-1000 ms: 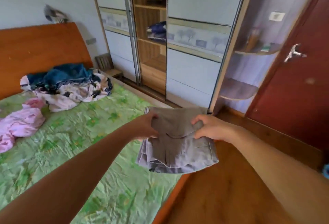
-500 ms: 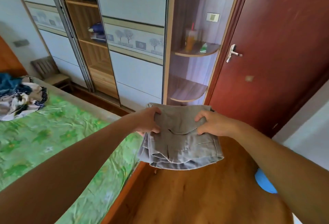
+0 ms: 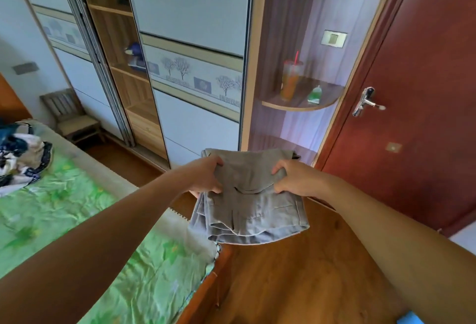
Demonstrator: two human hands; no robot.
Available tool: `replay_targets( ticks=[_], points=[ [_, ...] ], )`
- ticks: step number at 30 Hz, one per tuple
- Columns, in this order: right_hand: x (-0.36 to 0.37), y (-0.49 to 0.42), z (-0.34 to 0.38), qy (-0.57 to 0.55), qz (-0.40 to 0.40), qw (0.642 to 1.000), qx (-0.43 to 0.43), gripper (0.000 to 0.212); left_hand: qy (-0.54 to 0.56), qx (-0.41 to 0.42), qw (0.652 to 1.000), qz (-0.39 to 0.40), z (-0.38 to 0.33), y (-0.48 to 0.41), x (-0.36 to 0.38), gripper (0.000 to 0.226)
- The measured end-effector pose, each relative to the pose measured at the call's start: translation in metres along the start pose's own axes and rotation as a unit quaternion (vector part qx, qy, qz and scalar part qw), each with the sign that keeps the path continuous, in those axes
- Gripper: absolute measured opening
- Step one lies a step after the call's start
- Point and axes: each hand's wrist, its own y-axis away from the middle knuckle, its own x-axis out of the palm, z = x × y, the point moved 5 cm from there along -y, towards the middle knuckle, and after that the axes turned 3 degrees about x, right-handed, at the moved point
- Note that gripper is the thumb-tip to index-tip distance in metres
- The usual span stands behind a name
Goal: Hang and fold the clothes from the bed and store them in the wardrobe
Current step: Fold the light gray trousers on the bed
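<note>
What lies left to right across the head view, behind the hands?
Mixed heap of unfolded clothes → small wooden chair → open wooden wardrobe shelves → tree-print white sliding door → orange drink cup → green bottle → silver door handle.

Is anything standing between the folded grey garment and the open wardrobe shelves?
Nothing visible does. The left hand and right hand hold the grey garment; the open shelves lie ahead to the left. The sliding door covers only the neighbouring section.

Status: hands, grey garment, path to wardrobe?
Left hand and right hand grip the folded grey garment. Held in air by bed corner. Open wardrobe shelves ahead-left, nothing seen between.
</note>
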Motion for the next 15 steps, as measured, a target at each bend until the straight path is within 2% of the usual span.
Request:
replay_targets(
  ticks=[11,15],
  points=[
    [-0.053,-0.203,0.068,0.047,0.036,0.993,-0.107,0.044,0.032,-0.133,0.989,-0.049,0.062,-0.116,-0.082,0.075],
    [-0.058,-0.266,0.092,0.069,0.062,0.983,-0.159,0.040,0.090,-0.205,0.972,-0.074,0.081,-0.139,-0.094,0.076]
  ],
)
